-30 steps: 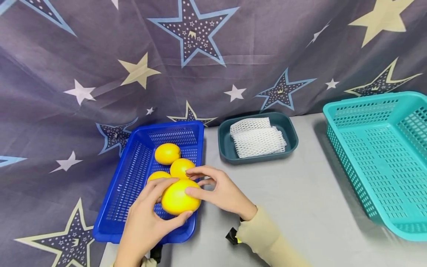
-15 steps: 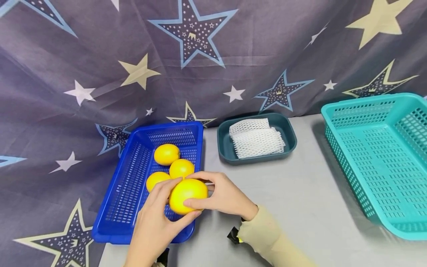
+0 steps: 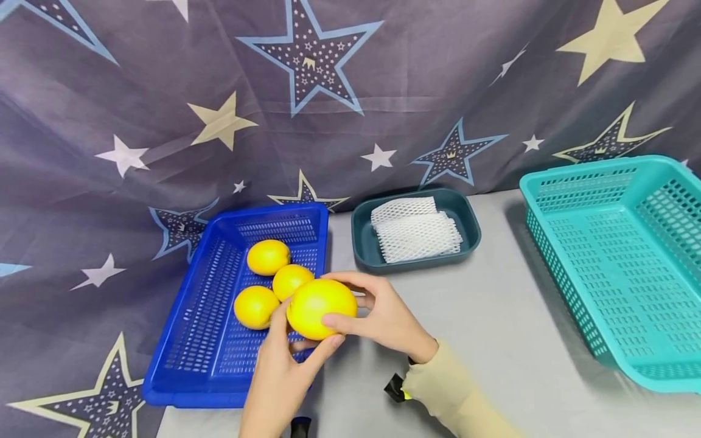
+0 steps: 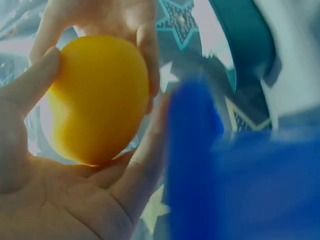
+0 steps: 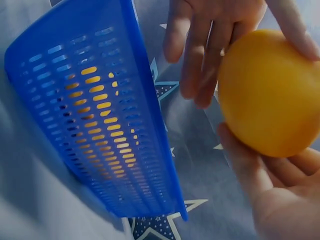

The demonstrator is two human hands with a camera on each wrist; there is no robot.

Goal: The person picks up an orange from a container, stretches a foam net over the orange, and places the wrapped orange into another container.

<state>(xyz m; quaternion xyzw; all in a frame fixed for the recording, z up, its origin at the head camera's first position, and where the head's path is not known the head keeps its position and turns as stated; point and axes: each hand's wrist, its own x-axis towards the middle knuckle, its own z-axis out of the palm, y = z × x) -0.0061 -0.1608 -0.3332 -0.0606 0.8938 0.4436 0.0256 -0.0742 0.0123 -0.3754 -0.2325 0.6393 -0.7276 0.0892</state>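
A smooth yellow mango is held between both hands above the right side of the blue basket. My left hand grips it from the left and below, with the thumb near its lower edge. From the right, my right hand holds it, thumb across the front and fingers behind. In the left wrist view the mango sits in the curve of the left hand. Inside the basket rest a back mango, a middle mango and a front mango.
A dark teal tray with white foam net sleeves stands at the back centre. To the right is a turquoise basket on the grey table. A star-patterned cloth hangs behind everything.
Both hands have moved the mango right and slightly up, toward the basket's right rim. The right hand's fingers have closed further round it. The front mango in the basket is now more exposed.
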